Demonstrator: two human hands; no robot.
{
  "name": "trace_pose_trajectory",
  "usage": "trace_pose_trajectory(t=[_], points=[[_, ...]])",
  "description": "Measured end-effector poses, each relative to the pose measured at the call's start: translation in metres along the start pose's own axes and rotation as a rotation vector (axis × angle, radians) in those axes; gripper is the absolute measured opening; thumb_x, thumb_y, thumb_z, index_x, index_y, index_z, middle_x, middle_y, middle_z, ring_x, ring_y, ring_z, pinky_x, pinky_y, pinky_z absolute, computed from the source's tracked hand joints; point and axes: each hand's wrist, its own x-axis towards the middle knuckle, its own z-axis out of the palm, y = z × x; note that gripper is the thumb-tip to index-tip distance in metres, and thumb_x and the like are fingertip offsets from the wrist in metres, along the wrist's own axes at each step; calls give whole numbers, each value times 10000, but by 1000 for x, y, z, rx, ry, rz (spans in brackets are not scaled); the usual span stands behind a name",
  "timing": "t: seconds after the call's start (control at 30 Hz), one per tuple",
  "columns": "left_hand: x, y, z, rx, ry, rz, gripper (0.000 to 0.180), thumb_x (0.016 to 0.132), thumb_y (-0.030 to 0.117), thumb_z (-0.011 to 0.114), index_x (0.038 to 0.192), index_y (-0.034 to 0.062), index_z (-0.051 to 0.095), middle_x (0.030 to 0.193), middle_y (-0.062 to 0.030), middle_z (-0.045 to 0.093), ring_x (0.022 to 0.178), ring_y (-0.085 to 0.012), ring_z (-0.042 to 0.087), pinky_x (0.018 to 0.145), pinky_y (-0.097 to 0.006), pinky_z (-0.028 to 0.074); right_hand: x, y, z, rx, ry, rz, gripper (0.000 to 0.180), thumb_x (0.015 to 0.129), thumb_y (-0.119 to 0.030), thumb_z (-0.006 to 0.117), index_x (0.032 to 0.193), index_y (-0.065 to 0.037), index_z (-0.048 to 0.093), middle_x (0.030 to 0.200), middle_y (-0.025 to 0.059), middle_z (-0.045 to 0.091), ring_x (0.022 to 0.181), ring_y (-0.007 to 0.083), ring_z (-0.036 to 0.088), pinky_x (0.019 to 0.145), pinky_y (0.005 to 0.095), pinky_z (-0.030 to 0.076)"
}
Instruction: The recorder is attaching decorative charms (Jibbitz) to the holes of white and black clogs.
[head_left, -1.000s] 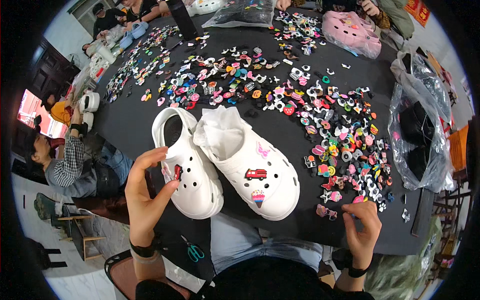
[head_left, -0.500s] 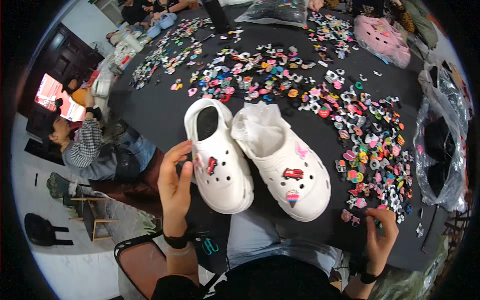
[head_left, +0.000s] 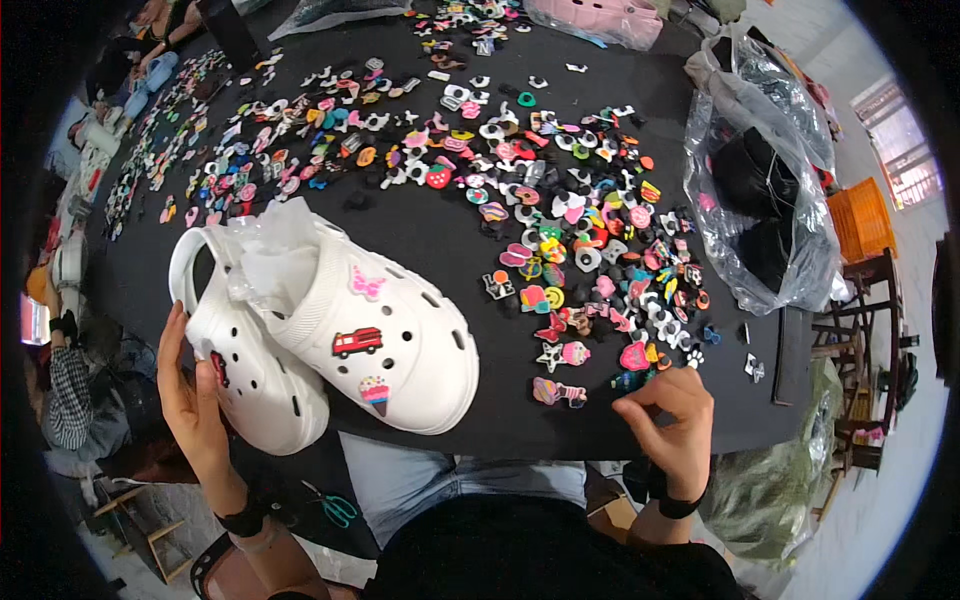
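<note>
Two white clogs stand side by side near the table's front edge, toes toward me. The right clog (head_left: 410, 330) has crumpled clear plastic (head_left: 272, 255) in its opening and carries a pink butterfly charm (head_left: 366, 283), a red fire-truck charm (head_left: 357, 342) and an ice-cream charm (head_left: 374, 394). A red charm shows on the left clog (head_left: 270, 395), partly hidden. Against its outer side rests my left hand (head_left: 195, 415), fingers stretched, thumb apart. My right hand (head_left: 675, 420) has thumb and fingers curled into a pinch beside the loose shoe charms (head_left: 634, 356); what sits between the fingertips is hidden.
Colourful charms spread across the black table (head_left: 430, 250). On the right lie a clear bag with black contents (head_left: 765, 200) and a dark bar (head_left: 793, 355). A bagged pink clog (head_left: 595, 15) is at the back. Teal-handled scissors (head_left: 338, 510) lie low, left of my legs.
My view has swung right, so clogs and table appear farther left. The left hand stays beside the left clog. My right hand remains at the charm pile's near edge, its fingers more curled.
</note>
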Motion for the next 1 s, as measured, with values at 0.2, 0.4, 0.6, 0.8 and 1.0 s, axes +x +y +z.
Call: trace_pose_trajectory(t=[0.2, 0.4, 0.6, 0.8, 1.0], points=[[-2, -8, 23, 112, 25, -3, 458, 1019, 163, 457, 1420, -53, 407, 1488, -185, 416, 1360, -263, 404, 1145, -391, 256, 1, -1, 4, -47, -4, -12, 141, 740, -128, 804, 717, -87, 671, 604, 19, 562, 593, 210, 535, 631, 339, 357], [-8, -6, 29, 91, 104, -12, 473, 1032, 183, 433, 1439, -48, 370, 1493, -183, 403, 1355, -266, 407, 1143, -398, 270, 1, 2, 3, -34, 26, 11, 54, 781, -89, 760, 806, -83, 712, 637, 25, 577, 591, 213, 525, 630, 334, 357], [-7, -2, 33, 47, 129, -30, 464, 1036, 176, 421, 1439, -47, 367, 1494, -184, 399, 1347, -266, 419, 1136, -398, 291, 3, 3, 8, -34, 21, 59, 167, 793, -25, 719, 950, -81, 728, 753, 43, 619, 684, 218, 562, 658, 336, 397], [-7, -10, 31, 35, 108, -1, 454, 1033, 146, 404, 1438, -55, 362, 1499, -189, 390, 1358, -276, 410, 1141, -400, 287, 6, 0, 10, 33, 130, 140, 237, 766, 4, 726, 987, -81, 727, 899, 54, 652, 863, 239, 603, 737, 337, 443], [-6, -4, 32, -9, 120, -26, 458, 1030, 126, 383, 1443, -68, 344, 1505, -197, 379, 1365, -282, 401, 1147, -410, 279, -6, 16, -3, 199, 432, 36, 215, 864, -193, 692, 870, 22, 691, 669, 53, 608, 647, 174, 560, 639, 291, 389]])
